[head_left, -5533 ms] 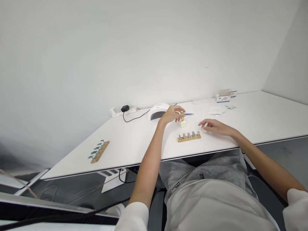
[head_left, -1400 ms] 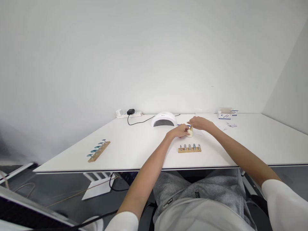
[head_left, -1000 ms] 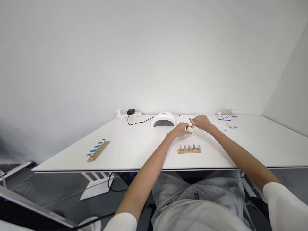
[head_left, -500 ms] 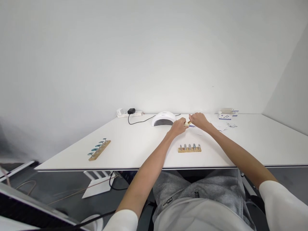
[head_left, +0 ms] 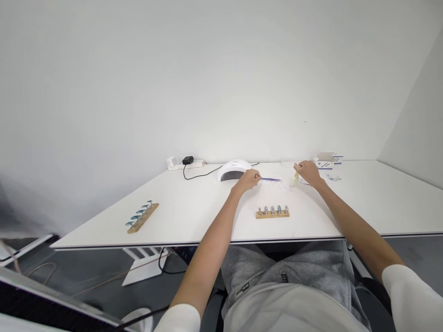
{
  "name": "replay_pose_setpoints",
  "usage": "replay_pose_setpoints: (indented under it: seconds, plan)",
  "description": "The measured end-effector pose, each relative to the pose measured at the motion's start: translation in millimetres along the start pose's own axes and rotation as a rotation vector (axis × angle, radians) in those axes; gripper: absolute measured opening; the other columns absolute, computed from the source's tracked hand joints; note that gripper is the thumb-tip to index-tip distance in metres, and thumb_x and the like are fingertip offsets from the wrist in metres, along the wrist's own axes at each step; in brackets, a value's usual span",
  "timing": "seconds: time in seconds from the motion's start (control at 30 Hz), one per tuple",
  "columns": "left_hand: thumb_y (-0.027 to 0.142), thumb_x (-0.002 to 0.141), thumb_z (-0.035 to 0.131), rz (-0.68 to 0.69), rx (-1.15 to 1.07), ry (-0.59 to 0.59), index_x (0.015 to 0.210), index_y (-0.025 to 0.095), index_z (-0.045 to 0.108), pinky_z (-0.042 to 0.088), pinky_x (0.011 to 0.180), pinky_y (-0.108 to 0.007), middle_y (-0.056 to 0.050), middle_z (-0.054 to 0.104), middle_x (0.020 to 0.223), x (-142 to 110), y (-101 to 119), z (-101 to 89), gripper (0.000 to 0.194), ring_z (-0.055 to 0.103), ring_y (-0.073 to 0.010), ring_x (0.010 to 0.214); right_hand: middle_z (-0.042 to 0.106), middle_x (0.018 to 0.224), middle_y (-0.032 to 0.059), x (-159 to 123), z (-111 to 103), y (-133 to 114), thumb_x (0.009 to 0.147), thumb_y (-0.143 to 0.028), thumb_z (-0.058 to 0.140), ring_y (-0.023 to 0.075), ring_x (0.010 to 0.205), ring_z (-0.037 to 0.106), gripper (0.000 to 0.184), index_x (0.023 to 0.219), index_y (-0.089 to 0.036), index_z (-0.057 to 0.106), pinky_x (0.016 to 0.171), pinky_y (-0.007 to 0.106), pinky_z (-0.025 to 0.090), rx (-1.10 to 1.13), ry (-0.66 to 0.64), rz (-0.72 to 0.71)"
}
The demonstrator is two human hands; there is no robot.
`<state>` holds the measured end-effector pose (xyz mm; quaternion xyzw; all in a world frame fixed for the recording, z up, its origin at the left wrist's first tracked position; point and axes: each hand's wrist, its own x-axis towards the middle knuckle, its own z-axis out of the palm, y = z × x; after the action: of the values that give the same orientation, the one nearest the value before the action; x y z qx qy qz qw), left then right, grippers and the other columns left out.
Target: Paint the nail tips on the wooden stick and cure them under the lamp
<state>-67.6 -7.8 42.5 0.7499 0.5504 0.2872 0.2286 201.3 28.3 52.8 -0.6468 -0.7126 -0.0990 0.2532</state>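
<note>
My left hand [head_left: 249, 178] is pinched on a thin blue pen-like tool [head_left: 272, 179] that points right over the white table [head_left: 194, 207], just in front of a white nail lamp [head_left: 232, 169]. My right hand [head_left: 308, 172] is closed on a small cream bottle [head_left: 295, 179], held over a dotted white sheet [head_left: 284, 186]. A wooden holder [head_left: 272, 212] with several silver nail tips lies nearer me, between my arms.
A second wooden holder [head_left: 142, 217] with several teal nail tips sits at the left. A power strip with a black plug [head_left: 187, 162] is at the back. Small white and blue boxes [head_left: 327, 162] and papers [head_left: 332, 177] lie at the back right.
My hands were together on the cream bottle. They have separated: my right hand has carried the bottle to the right, and my left hand stays by the lamp with the blue tool.
</note>
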Motion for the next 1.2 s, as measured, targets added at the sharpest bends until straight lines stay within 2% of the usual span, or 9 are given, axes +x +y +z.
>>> replay_pose_setpoints:
  seconds: [0.13,0.4,0.67,0.8,0.97,1.2]
  plan:
    - [0.016,0.085,0.051,0.029,0.058,-0.01,0.073,0.014,0.058,0.037,0.046,-0.02,0.001,0.056,0.06,1,-2,3.8,0.013,0.044,-0.0054,0.041,0.05,0.058,0.0065,-1,6,-1,0.089,-0.033,0.042,0.016,0.054,0.038,0.037,0.056,-0.018,0.05,0.054,0.03,0.019,-0.044,0.0,-0.029]
    - [0.02,0.086,0.05,0.016,0.093,0.011,0.078,0.014,0.059,0.037,0.046,-0.02,-0.001,0.058,0.067,0,-1,1.6,0.013,0.044,-0.0051,0.042,0.056,0.062,0.0078,4,7,-26,0.09,-0.039,0.047,0.0174,0.059,0.046,0.038,0.06,-0.017,0.056,0.056,0.029,0.022,-0.057,-0.055,-0.126]
    - [0.02,0.088,0.05,0.017,0.125,0.002,0.08,0.014,0.06,0.038,0.047,-0.02,-0.001,0.059,0.064,0,-1,3.2,0.014,0.046,-0.0057,0.041,0.059,0.072,0.007,21,15,-34,0.085,-0.045,0.062,0.0166,0.061,0.048,0.033,0.068,-0.016,0.059,0.059,0.029,0.032,0.224,-0.116,-0.046]
    - [0.02,0.088,0.051,0.015,0.133,0.01,0.08,0.014,0.061,0.038,0.047,-0.02,-0.001,0.06,0.064,-1,0,2.8,0.015,0.047,-0.0065,0.042,0.06,0.077,0.0069,32,18,-27,0.084,-0.036,0.064,0.016,0.064,0.048,0.024,0.073,-0.016,0.06,0.063,0.029,0.035,0.324,-0.124,-0.02]
    - [0.021,0.088,0.051,0.009,0.132,0.009,0.082,0.014,0.062,0.037,0.047,-0.021,-0.001,0.06,0.065,-1,0,2.5,0.015,0.047,-0.0072,0.043,0.061,0.089,0.0085,48,25,-19,0.085,-0.021,0.059,0.0162,0.07,0.05,0.011,0.076,-0.015,0.061,0.068,0.029,0.037,0.335,-0.121,-0.073]
    - [0.02,0.087,0.051,0.018,0.147,0.014,0.082,0.014,0.064,0.038,0.051,-0.022,-0.001,0.06,0.064,0,1,3.1,0.015,0.047,-0.0076,0.046,0.06,0.102,0.0114,62,34,-22,0.088,-0.02,0.057,0.0186,0.08,0.053,0.007,0.087,-0.015,0.061,0.071,0.029,0.038,0.217,-0.142,-0.081]
